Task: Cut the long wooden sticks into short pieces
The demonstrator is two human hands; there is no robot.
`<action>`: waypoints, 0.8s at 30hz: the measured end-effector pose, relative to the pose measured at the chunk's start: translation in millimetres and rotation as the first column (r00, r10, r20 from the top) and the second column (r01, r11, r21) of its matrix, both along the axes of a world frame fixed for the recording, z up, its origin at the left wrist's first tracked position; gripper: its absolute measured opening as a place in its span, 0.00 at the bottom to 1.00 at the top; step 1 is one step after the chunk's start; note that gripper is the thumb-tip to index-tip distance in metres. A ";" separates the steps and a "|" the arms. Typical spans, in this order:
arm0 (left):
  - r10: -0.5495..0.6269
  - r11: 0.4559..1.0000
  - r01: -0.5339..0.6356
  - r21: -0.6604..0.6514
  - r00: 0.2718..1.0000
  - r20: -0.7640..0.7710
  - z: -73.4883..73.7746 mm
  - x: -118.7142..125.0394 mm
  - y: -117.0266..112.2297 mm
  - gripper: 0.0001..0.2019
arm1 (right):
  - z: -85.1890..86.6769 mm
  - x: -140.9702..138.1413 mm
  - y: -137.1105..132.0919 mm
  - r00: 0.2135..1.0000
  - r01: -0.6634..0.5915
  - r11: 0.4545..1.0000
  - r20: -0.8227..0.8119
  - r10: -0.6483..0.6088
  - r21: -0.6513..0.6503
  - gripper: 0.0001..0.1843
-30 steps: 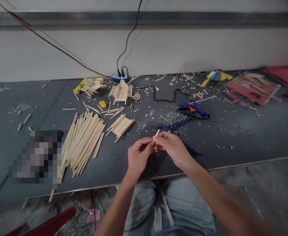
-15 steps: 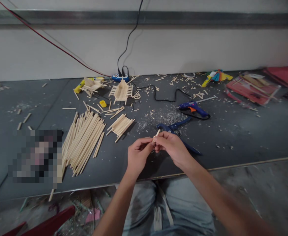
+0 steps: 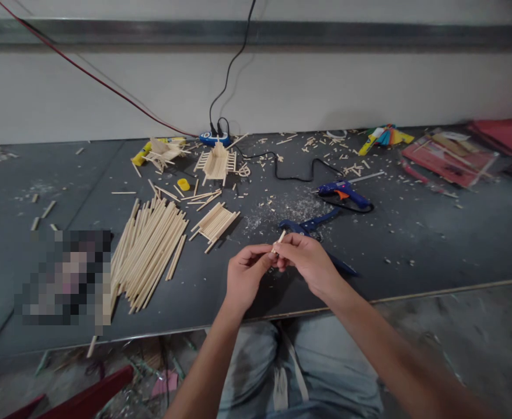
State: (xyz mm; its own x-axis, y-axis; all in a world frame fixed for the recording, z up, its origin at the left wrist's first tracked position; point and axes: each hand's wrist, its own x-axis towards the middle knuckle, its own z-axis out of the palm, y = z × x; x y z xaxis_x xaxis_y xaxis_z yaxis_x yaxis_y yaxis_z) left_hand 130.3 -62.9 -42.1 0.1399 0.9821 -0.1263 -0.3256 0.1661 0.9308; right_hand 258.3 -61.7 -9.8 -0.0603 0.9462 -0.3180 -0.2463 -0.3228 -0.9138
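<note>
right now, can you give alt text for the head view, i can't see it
A person's left hand and right hand, close together, hold a short pale stick over a dark table. A small stick frame and a pile of longer sticks lie to the left; a blue tool and blue glue gun lie beyond the right hand.

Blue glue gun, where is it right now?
In the head view, the blue glue gun lies right of centre on the dark table, just beyond the blue-handled tool, which is partly hidden by the right hand.
</note>
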 end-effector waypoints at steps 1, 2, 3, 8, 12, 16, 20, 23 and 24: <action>-0.002 1.000 0.002 -0.004 1.000 0.010 -0.6 0.0 0.1 0.08 | 0.4 -0.1 -0.1 1.000 0.002 1.000 0.001 -0.002 0.000 0.06; -0.003 1.000 0.003 -0.009 1.000 0.017 -1.0 -0.1 0.2 0.08 | 0.8 -0.2 -0.3 1.000 0.003 1.000 -0.001 -0.003 0.000 0.06; -0.003 1.000 0.003 -0.013 1.000 0.024 -1.4 -0.1 0.3 0.08 | 1.3 -0.3 -0.4 1.000 0.003 1.000 -0.004 -0.003 0.002 0.06; -0.023 0.999 0.024 -0.022 0.998 0.056 -1.9 -0.4 0.8 0.08 | 2.3 -0.6 -0.7 1.000 -0.006 1.000 0.006 0.006 0.020 0.07; -0.046 0.999 0.046 -0.008 0.998 0.031 -2.5 0.5 0.9 0.08 | 0.5 -0.8 -0.9 0.998 -0.007 0.999 0.055 0.005 0.037 0.08; -0.081 0.995 0.090 0.047 0.983 -0.163 -1.5 2.8 -0.8 0.05 | -3.2 -0.1 -1.4 0.994 -0.011 0.998 0.106 0.004 0.066 0.08; -0.141 0.985 0.163 0.063 0.953 -0.269 0.2 3.3 -3.0 0.09 | -5.8 0.0 -1.8 0.993 -0.020 0.998 0.116 0.012 0.066 0.08; -0.159 0.980 0.187 0.071 0.944 -0.290 0.4 1.8 -3.8 0.10 | -5.2 -1.4 -2.2 0.994 -0.029 0.997 0.105 0.021 0.067 0.08; -0.160 0.978 0.191 0.080 0.942 -0.295 0.4 1.2 -3.9 0.11 | -4.7 -1.9 -2.4 0.994 -0.029 0.997 0.104 0.022 0.066 0.08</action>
